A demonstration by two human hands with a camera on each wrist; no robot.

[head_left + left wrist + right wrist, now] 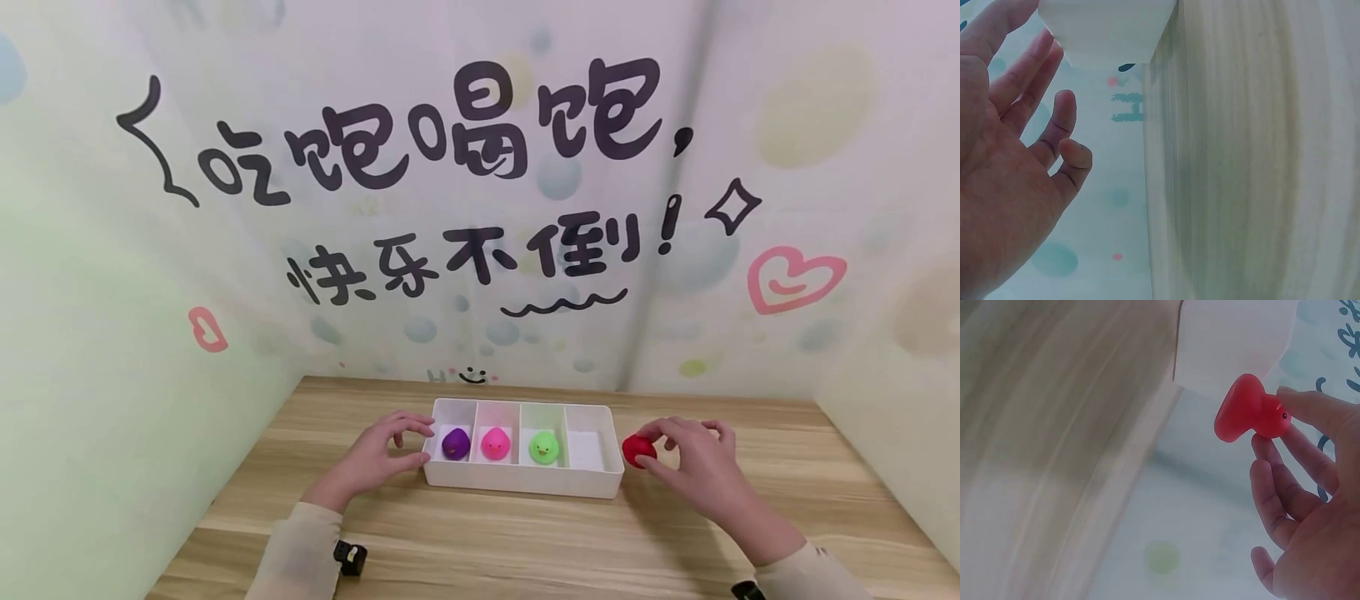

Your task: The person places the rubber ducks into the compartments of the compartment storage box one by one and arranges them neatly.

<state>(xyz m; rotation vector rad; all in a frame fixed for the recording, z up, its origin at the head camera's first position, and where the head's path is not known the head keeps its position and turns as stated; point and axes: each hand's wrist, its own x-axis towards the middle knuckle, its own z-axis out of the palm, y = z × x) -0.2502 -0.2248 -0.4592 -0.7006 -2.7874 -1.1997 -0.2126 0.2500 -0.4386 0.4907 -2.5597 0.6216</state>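
Observation:
A small red rubber duck [637, 451] is pinched by its head between the thumb and fingers of my right hand [703, 462], just off the right end of a white divided box [525, 481]. In the right wrist view the duck [1239, 411] shows its flat base and one black eye. My left hand [377, 454] is at the box's left end, fingers loosely bent and fingertips against or very near the wall. From left, the compartments hold a purple duck [455, 444], a pink duck [496, 443] and a green duck [543, 448]; the rightmost shows only its white floor.
The box stands on a wood-grain table [480, 542]. Behind it hangs a pale printed backdrop [420, 250] with dark lettering, and pale walls close both sides. Dark wrist devices sit at the left sleeve [300, 546] and the right sleeve [810, 575].

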